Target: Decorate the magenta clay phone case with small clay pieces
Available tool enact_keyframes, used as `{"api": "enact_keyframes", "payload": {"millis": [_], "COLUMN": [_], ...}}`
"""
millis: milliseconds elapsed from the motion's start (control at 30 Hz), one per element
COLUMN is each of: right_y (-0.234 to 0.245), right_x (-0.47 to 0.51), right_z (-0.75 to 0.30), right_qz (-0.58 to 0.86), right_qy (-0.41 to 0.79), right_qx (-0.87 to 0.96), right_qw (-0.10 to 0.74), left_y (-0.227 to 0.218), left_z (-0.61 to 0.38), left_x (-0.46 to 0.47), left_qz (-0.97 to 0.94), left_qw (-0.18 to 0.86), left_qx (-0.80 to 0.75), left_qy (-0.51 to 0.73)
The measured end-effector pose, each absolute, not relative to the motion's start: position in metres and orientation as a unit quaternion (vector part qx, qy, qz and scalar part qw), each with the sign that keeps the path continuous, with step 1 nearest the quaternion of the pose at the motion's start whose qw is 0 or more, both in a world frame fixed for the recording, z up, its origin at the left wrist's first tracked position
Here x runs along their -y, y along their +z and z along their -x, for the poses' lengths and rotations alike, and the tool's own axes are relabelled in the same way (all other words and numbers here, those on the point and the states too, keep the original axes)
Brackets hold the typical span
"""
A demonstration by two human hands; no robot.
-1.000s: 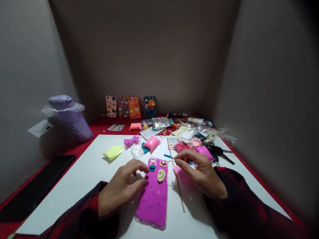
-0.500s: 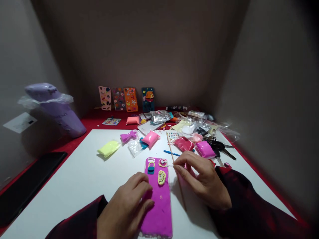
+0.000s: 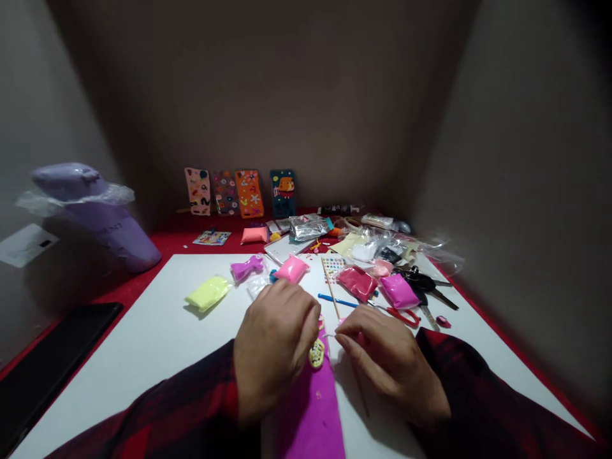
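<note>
A magenta clay-covered phone case (image 3: 318, 408) lies before me, with a yellow-rimmed clay piece (image 3: 316, 354) on it. My left hand (image 3: 282, 344) is over the case's upper part with its fingers curled together; it hides the clay shapes there, and what its fingertips hold, if anything, is hidden. Thumb and forefinger of my right hand (image 3: 387, 357) pinch a thin white clay strand (image 3: 329, 335) just beside the case's right edge. Under that hand runs a thin wooden stick (image 3: 331, 287), lying on the white board.
Clay packets in yellow (image 3: 208, 293), pink (image 3: 292, 269), red (image 3: 357, 283) and magenta (image 3: 399, 291) lie beyond my hands. Red-handled scissors (image 3: 406, 317), a blue stick (image 3: 337, 300) and black-handled tools (image 3: 423, 280) are at right. Decorated cases (image 3: 249, 193) lean on the back wall.
My left hand has moved up and right from the case's left side to its top, covering the upper clay shapes. My right hand stays near the right edge with the strand. The view shifted slightly.
</note>
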State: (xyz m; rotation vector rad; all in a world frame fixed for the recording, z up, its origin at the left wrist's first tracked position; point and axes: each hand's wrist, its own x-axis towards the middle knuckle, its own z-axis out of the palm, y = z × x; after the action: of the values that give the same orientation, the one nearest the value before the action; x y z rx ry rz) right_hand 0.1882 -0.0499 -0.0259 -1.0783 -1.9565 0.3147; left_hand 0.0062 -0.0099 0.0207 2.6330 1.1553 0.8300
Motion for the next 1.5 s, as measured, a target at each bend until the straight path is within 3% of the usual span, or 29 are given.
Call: {"api": "enact_keyframes", "payload": {"millis": [267, 1500], "right_y": [-0.028, -0.031], "right_x": [0.048, 0.048], "right_z": [-0.185, -0.184], "right_qz": [0.43, 0.411], "right_qy": [0.086, 0.065], "right_qx": [0.793, 0.832], "right_qw": [0.423, 0.369], "left_y": [-0.013, -0.017], "left_z": [-0.001, -0.002], "left_x": [-0.005, -0.001], "left_qz": [-0.798, -0.835], "left_qw": [0.278, 0.246], "left_qx": [-0.41, -0.369], "left_qy": [0.343, 0.325]}}
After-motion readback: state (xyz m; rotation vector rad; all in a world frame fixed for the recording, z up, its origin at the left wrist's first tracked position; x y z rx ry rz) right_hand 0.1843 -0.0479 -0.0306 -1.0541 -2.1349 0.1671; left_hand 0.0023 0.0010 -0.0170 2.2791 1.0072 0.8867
